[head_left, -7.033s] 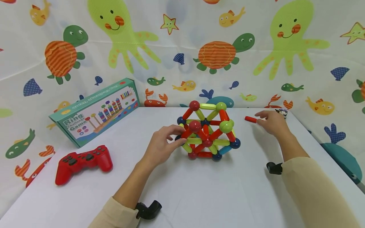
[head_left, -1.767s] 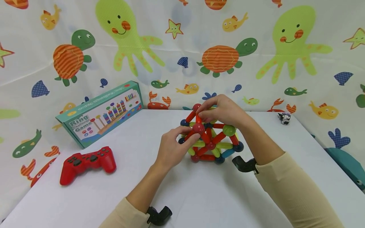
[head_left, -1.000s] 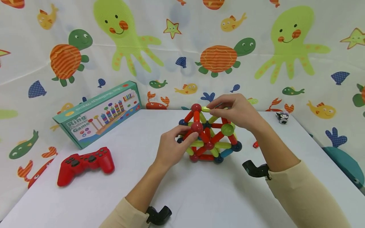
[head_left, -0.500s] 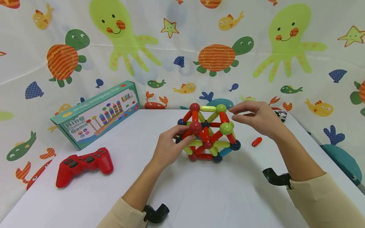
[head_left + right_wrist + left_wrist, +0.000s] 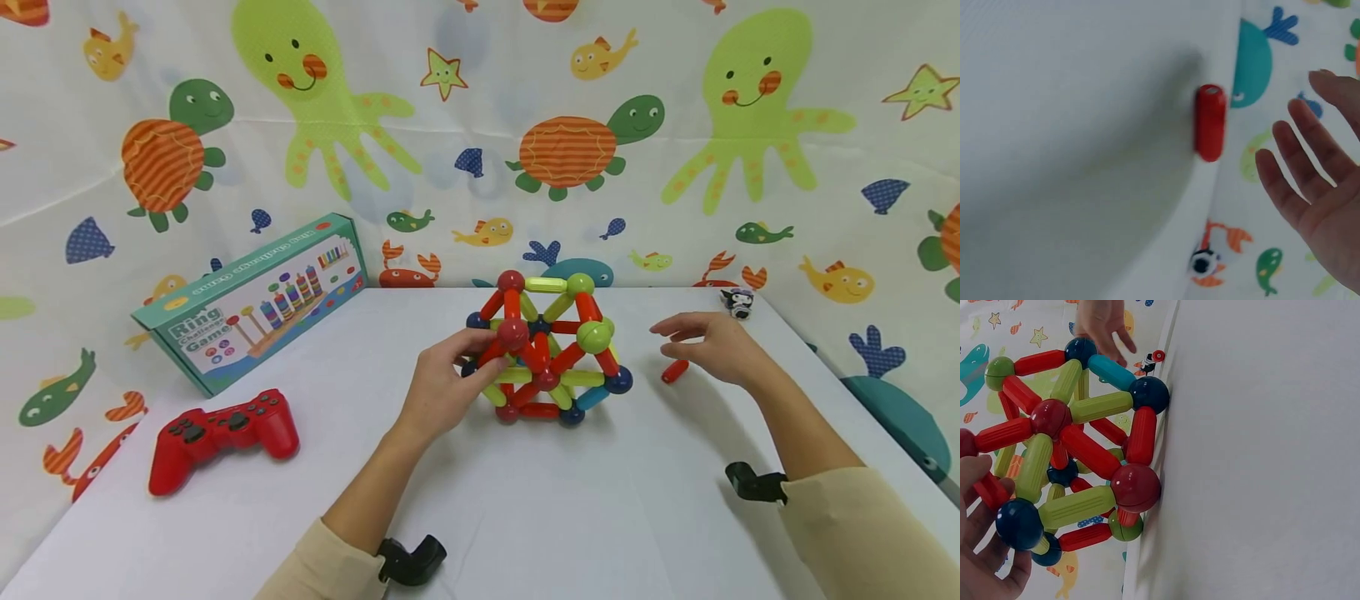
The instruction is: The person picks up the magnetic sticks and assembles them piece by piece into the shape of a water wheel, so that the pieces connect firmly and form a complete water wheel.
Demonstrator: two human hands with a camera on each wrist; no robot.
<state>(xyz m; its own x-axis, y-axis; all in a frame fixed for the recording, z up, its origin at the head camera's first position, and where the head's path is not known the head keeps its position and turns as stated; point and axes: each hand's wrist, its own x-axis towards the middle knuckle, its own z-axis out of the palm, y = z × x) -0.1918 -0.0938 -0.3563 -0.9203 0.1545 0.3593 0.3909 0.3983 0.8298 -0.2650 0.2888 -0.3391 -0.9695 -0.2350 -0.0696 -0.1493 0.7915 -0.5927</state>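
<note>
A frame of magnetic building rods and balls (image 5: pixel 546 380), in red, green and blue, stands on the white table. My left hand (image 5: pixel 444 385) holds its left side, thumb and fingers around a red rod (image 5: pixel 990 490) beside a dark blue ball (image 5: pixel 1019 524). An upright red rod (image 5: pixel 513 305) joins the top red ball to the front red ball. To the right of the frame, a loose red rod (image 5: pixel 675 372) lies on the table. My right hand (image 5: pixel 716 346) hovers just above and beside this loose rod, fingers extended, holding nothing; a gap shows between them in the right wrist view.
A red game controller (image 5: pixel 223 437) lies at the left, with a green Ring Game box (image 5: pixel 255 300) behind it. A small black-and-white figurine (image 5: pixel 738 302) stands at the back right. The printed sea-animal cloth (image 5: pixel 465 100) hangs behind the table.
A red rod once at my right hand's fingertips now appears joined between two red balls. My right hand has left the frame's top and moved right and down towards the loose rod. Left hand keeps holding.
</note>
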